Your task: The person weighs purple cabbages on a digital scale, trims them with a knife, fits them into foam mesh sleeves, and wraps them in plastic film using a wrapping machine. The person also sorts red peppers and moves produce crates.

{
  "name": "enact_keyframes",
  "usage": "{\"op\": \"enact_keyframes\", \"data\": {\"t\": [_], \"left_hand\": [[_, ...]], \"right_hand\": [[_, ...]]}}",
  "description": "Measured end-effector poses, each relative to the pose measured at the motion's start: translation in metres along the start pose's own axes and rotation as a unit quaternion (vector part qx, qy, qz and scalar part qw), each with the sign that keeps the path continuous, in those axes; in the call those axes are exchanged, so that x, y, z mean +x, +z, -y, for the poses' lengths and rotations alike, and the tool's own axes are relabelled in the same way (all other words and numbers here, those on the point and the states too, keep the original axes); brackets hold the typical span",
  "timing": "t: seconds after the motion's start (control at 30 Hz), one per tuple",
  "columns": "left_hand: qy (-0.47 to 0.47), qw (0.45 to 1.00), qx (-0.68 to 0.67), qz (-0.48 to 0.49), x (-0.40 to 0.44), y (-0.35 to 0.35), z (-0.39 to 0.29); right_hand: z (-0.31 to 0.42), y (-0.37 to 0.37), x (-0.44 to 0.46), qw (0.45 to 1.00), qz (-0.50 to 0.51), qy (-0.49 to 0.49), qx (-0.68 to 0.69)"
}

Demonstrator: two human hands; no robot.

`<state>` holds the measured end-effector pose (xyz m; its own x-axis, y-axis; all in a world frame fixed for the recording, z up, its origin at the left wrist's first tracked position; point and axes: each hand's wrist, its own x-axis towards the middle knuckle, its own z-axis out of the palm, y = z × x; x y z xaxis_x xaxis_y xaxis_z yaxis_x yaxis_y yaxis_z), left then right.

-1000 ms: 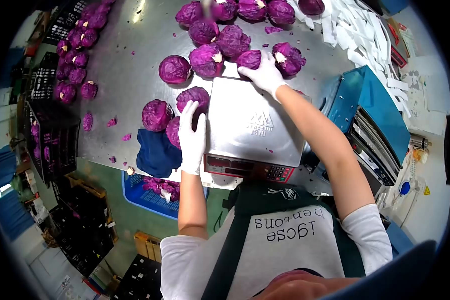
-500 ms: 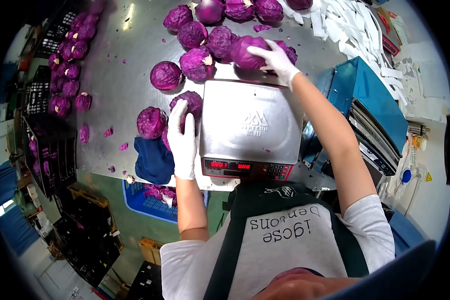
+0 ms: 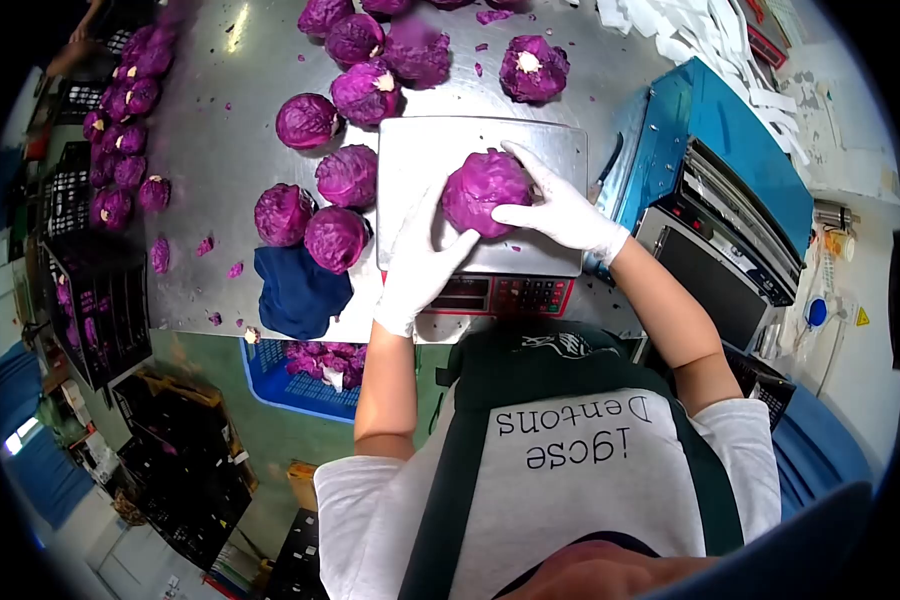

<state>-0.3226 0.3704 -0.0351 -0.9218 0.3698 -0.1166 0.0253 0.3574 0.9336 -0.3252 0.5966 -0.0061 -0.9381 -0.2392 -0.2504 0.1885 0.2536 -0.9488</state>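
A red cabbage [image 3: 485, 192] is on or just above the steel plate of the scale [image 3: 400, 140], held between both gloved hands. My left hand [image 3: 420, 260] curves round its left side, thumb toward the front. On its right side, my right hand [image 3: 565, 212] grips it with fingers behind and thumb across the front. My left forearm and hand cover part of the scale's red-edged panel [image 3: 532, 295]. Left of the scale, several loose cabbages [image 3: 306, 121] rest on the steel table. Another cabbage [image 3: 534, 69], cut stem up, lies beyond the scale.
A dark blue cloth [image 3: 300, 295] lies at the table's near edge, above a blue basket [image 3: 270, 388] with cabbage leaves. To the right stands a teal machine [image 3: 725, 150], with white strips [image 3: 690, 40] behind. Black crates [image 3: 100, 310] and a cabbage row [image 3: 130, 140] line the left.
My right hand has brought a cabbage from the far group onto or over the scale. My left hand has moved right, from the cabbages beside the scale to this one. The view has shifted.
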Motion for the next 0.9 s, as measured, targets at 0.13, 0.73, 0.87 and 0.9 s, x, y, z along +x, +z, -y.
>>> {"op": "enact_keyframes", "data": {"t": [0.13, 0.73, 0.87, 0.9], "left_hand": [[0.01, 1.0, -0.004, -0.016, -0.007, 0.0, 0.001], [0.034, 0.965, 0.033, -0.258, -0.045, -0.068, -0.008], [0.068, 0.969, 0.065, -0.227, -0.04, -0.06, -0.011], [0.072, 0.97, 0.067, -0.222, -0.038, -0.058, -0.011]], "right_hand": [[0.013, 0.003, -0.012, 0.994, -0.006, 0.014, -0.106], [0.134, -0.088, -0.174, 0.821, 0.155, -0.445, 0.322], [0.16, -0.084, -0.176, 0.798, 0.239, -0.48, 0.276], [0.156, -0.086, -0.172, 0.797, 0.24, -0.48, 0.276]]}}
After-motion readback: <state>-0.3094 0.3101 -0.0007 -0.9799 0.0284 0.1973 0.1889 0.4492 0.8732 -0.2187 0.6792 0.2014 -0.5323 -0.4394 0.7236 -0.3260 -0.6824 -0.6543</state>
